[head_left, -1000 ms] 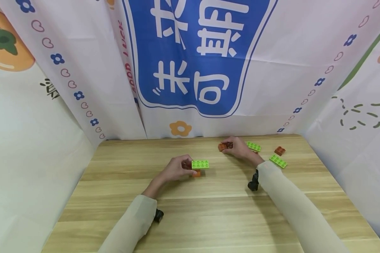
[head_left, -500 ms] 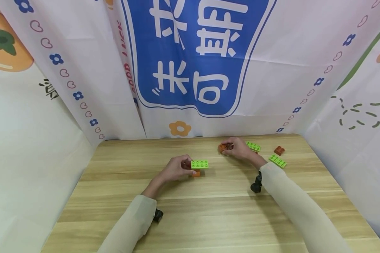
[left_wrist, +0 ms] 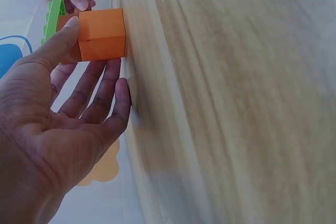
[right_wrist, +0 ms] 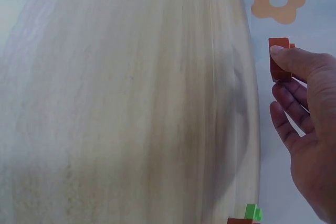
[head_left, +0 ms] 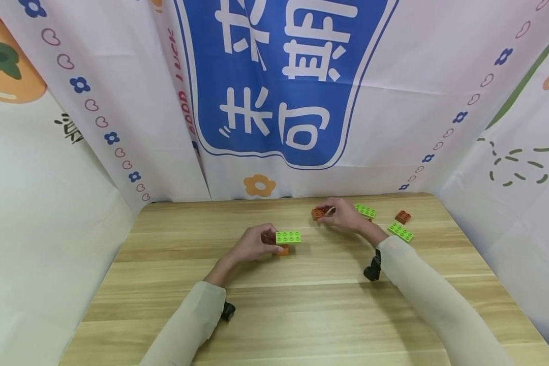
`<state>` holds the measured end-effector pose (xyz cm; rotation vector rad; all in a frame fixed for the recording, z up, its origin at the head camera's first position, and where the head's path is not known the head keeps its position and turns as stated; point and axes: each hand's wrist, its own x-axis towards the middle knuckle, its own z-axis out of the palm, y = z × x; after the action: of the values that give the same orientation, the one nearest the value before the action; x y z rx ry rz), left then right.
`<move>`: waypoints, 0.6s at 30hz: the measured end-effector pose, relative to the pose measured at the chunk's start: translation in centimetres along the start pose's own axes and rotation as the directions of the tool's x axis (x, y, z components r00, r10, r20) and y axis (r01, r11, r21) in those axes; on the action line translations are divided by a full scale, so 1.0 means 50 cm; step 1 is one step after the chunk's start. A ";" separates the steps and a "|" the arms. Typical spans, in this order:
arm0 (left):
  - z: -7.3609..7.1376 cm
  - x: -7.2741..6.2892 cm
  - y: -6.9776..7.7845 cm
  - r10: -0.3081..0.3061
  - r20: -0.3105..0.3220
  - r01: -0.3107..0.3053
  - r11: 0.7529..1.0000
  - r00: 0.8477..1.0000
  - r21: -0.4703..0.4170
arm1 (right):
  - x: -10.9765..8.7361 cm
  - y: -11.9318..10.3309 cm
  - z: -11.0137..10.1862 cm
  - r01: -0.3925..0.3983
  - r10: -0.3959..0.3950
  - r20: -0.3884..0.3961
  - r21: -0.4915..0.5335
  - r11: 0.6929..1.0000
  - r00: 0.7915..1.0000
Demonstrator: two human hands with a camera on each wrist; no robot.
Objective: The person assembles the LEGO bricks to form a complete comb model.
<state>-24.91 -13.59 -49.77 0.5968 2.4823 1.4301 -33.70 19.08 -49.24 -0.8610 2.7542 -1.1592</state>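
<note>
"What surface is pictured?"

"A pale wood-grained table (head_left: 274,315), its streaks running from side to side."

"And lying on it?"

"A bright green brick (head_left: 400,232), studs up, sits toward the far right corner. A brown brick (head_left: 403,217), also studs up, lies just beyond."

"Anything else?"

"A second green brick (head_left: 365,211), left of these and nearer the far edge. A mostly hidden brown piece (head_left: 369,220) shows along its near side."
</note>
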 end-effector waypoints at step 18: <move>-0.001 -0.001 0.000 0.004 -0.003 -0.004 1.000 1.000 0.009 | -0.015 -0.070 -0.005 0.164 -0.164 -0.010 -0.033 0.986 0.986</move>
<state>-24.90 -13.63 -49.74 0.6022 2.4931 1.4226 -31.46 17.65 -46.85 -1.1066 2.7632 -1.1500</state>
